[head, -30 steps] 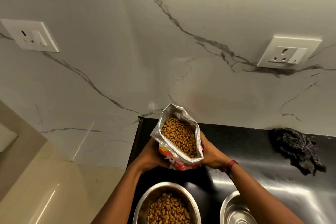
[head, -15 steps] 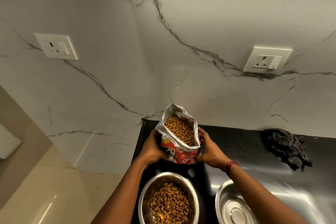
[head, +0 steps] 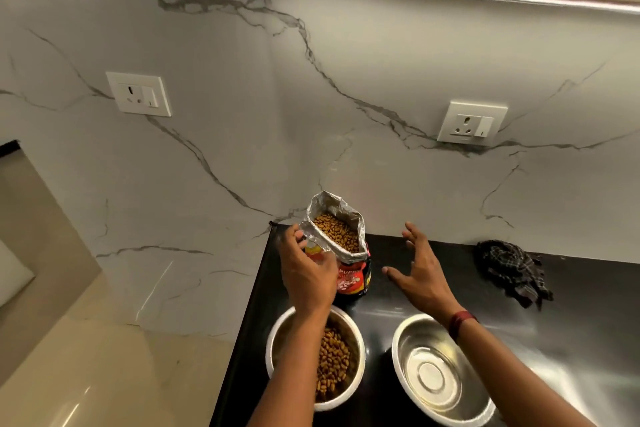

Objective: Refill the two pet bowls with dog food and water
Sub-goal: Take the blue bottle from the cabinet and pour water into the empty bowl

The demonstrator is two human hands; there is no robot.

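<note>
An open dog food bag [head: 350,276], red with a silver rolled-down rim, stands upright on the black counter [head: 571,322] against the marble wall, with brown kibble showing inside. My left hand [head: 306,274] wraps the bag's left side. My right hand [head: 424,274] hovers to the bag's right, fingers spread, not touching it. In front of the bag sit two steel bowls. The left bowl [head: 358,340] holds kibble and is partly hidden by my left forearm. The right bowl [head: 429,374] has nothing in it.
A dark checked cloth [head: 509,270] lies crumpled at the back right of the counter. The counter's left edge runs just left of the bag and the kibble bowl. Two wall sockets [head: 138,94] [head: 471,123] sit on the marble backsplash.
The bag has been set down on the counter behind the bowls. My right hand has let go of it and moved off to the right with fingers spread. The camera tilted upward.
</note>
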